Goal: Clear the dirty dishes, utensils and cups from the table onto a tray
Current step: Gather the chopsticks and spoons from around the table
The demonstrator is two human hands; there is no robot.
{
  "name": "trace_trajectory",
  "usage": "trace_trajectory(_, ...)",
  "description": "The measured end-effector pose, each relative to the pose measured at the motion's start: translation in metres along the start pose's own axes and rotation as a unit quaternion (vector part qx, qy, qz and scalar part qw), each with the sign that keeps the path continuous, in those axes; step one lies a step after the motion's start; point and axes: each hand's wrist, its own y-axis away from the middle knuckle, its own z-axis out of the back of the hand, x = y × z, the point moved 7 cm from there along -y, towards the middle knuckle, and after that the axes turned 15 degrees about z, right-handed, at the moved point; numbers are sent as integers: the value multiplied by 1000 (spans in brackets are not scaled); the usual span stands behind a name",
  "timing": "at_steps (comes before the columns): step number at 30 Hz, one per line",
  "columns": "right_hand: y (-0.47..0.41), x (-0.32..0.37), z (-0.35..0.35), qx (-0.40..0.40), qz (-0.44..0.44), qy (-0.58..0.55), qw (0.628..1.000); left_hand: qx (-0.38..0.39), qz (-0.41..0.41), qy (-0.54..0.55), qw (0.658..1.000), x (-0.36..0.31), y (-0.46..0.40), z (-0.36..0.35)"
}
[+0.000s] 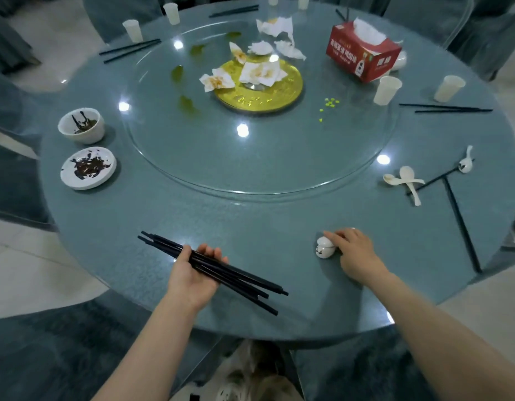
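Chopsticks (212, 270), thin, stiff and slippery, lie bundled in the left hand (192, 273); the right hand (354, 250) pinches a small, smooth, breakable ceramic rest (325, 247) from above.

Dim, glare spots, fisheye-warped edges

Two cups (288, 0) at twelve o'clock are cut off by the top edge, only their lower parts showing. Behind the red tissue box (363, 55) at one o'clock a white dish (400, 60) peeks out, mostly hidden. The right hand (356, 251) covers part of the white chopstick rest (324, 248), so the grip of its fingers on it cannot be told. The bundle of black chopsticks (212, 267) hides the left hand (194, 274) palm. The lettering on the box is too small to read. The bench (265, 227) rim at three o'clock runs out of frame.
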Motion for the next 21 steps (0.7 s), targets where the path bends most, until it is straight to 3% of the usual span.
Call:
trace_trajectory(5,12,9,0,19,-8,71,997,6,0,0,1000,-1,9,8)
trace_trajectory(11,35,38,-11,63,-161,-125,977,17,9,-12,1000,1,21,15)
trace_trajectory(16,61,61,24,-54,-178,-195,963,32,13,-42,999,10,29,15)
trace_trajectory(21,114,93,59,-158,-242,-261,921,76,24,-119,990,34,43,10)
